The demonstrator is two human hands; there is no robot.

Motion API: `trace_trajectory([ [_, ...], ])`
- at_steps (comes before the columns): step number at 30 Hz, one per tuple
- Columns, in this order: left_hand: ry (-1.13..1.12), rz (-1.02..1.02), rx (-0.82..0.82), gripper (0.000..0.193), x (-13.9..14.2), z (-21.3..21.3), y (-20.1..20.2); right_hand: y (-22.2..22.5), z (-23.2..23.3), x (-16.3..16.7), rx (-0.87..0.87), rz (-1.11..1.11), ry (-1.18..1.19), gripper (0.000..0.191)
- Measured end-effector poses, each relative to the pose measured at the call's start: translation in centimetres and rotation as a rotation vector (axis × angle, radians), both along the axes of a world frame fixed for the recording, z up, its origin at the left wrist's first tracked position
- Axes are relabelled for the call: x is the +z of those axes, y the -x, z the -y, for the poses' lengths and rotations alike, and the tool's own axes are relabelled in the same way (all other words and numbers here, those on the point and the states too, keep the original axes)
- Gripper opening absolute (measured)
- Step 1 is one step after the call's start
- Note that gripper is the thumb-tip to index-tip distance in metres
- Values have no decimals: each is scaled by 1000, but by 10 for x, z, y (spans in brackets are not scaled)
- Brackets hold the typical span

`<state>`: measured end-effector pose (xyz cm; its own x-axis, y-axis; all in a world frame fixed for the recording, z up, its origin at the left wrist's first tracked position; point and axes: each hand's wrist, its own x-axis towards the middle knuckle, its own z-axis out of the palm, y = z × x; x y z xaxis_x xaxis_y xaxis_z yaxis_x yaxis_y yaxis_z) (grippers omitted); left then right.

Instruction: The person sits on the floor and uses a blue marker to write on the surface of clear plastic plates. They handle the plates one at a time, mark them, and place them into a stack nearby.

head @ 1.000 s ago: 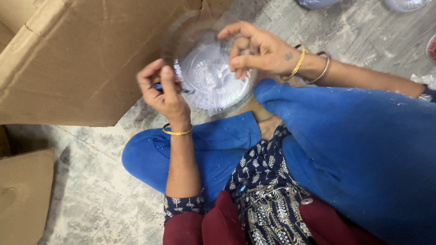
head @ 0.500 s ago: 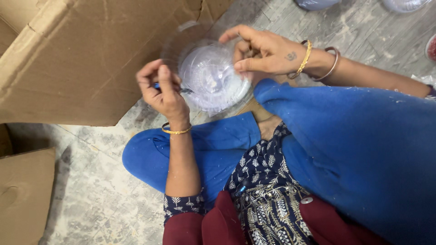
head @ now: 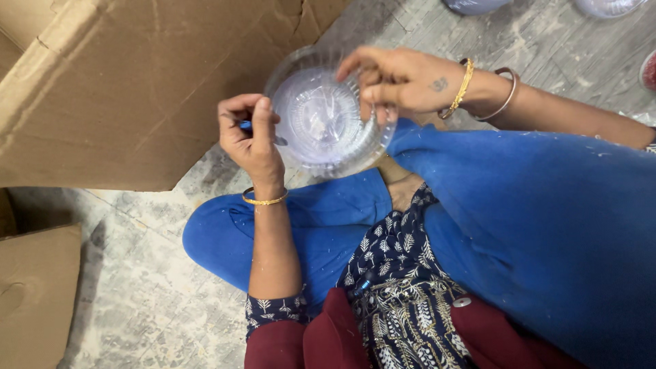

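A clear plastic bowl [head: 321, 123] with a ribbed wall is held above my crossed legs, its mouth facing me. My right hand [head: 400, 78] grips its right rim, fingers curled over the edge. My left hand [head: 251, 137] is closed on a small blue-handled tool [head: 254, 127], whose tip rests against the bowl's left rim. Both wrists carry gold bangles. I sit on the floor in blue trousers.
A large open cardboard box [head: 137, 82] lies at the upper left, close behind the bowl. Another cardboard piece [head: 34, 301] sits at the lower left. More clear plastic items [head: 608, 7] stand at the top right on the grey stone floor [head: 137, 287].
My right hand has turned the bowl and shifted along its rim, its fingers now further over the top right edge. My left hand with the tool has hardly moved.
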<state>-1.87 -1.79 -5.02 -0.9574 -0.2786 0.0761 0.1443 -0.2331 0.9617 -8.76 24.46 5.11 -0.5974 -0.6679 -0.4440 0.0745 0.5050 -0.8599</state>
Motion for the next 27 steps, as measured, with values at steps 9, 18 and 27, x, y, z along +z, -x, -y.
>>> trace_trajectory([
  [9, -104, -12, 137, 9, -2, -5, 3, -12, 8, -19, -261, 63, 387, 38],
  [18, 45, -9, -18, 11, 1, -1, -1, -11, 2, -18, -237, -35, 130, 43],
  [27, -59, -67, 101, 11, -2, -10, -2, -13, 9, -14, -253, -51, 283, 37],
])
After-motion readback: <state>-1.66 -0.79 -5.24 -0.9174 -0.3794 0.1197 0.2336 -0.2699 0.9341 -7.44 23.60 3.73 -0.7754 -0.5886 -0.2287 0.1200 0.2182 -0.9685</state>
